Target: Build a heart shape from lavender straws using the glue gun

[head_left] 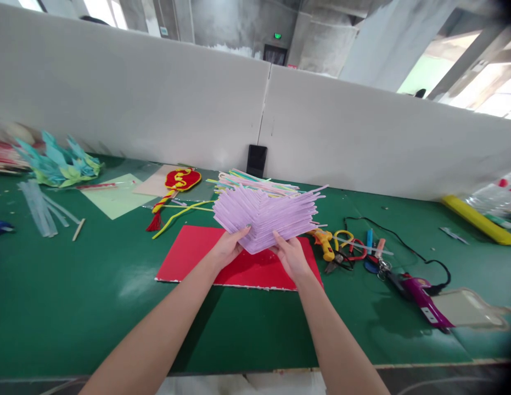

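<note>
A green table fills the lower view, with a white partition standing along its far side. On the table, in front of the person, lies a red board with a rough white near edge. Over the board's far part is a lavender chevron of many thin strips, its point toward the person and its strip ends fanning outward. Both hands grip it by the near edges: the left hand pinches one side, the right hand the other, thumbs on top. Just beyond it shows a bundle of pastel sticks. At far left sits a teal and lime ornament, near a pale green sheet. To the right lies a purple device. Left of the pastel bundle is a red-and-yellow tasselled ornament. Smallest are a yellow glue gun just right of the board and a black phone propped against the partition.
</note>
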### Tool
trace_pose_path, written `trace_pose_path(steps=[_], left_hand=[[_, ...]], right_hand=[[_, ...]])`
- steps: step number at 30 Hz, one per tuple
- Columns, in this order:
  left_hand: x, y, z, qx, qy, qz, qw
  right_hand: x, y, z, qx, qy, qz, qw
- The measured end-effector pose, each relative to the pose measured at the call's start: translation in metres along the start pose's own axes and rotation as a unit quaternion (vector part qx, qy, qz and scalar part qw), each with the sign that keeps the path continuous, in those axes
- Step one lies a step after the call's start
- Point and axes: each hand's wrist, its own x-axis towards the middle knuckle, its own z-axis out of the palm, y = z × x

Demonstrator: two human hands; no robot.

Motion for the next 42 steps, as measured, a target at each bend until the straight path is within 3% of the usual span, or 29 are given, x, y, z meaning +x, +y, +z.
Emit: trace_pose_path(steps=[7,11,17,20,24,29,32,37,42], left_hand=[[-0.008,0.041,-0.008,-0.087,-0.055,-0.006,0.995],[-0.008,0.053,-0.019,-0.124,-0.053,-0.011,0.991],[-0.001,0.047,-0.019,-0.093,-0.069,-0.060,0.991],[-0.001,0.045,-0.016,-0.047,-0.074,-0.053,0.995],[-0.004,0.040,-0.015,0.021,-0.033,-0.047,0.998],[-0.003,0.030,-0.012,0.026,-0.003,-0.027,0.999],[-0.002,0.027,-0.007,0.015,0.002,-0.006,1.000],[-0.006,0.029,-0.007,-0.004,-0.026,-0.002,1.000],[-0.012,0.045,-0.012,-0.034,-0.063,-0.051,0.996]], right_hand=[[0.004,-0.013,-0.014,0.012,0.060,0.009,0.998],[0.004,-0.014,-0.014,0.013,0.063,-0.002,0.998],[0.003,-0.013,-0.009,0.016,0.052,-0.037,0.998],[0.003,-0.014,-0.009,0.017,0.059,-0.040,0.997],[0.004,-0.012,-0.012,0.005,0.051,-0.012,0.999],[0.002,-0.009,-0.009,0.015,0.056,-0.019,0.998],[-0.001,-0.007,-0.003,0.004,0.017,-0.025,1.000],[-0.003,-0.003,0.004,-0.030,-0.002,-0.025,0.999],[-0.001,-0.009,-0.004,-0.025,0.019,-0.027,0.999]])
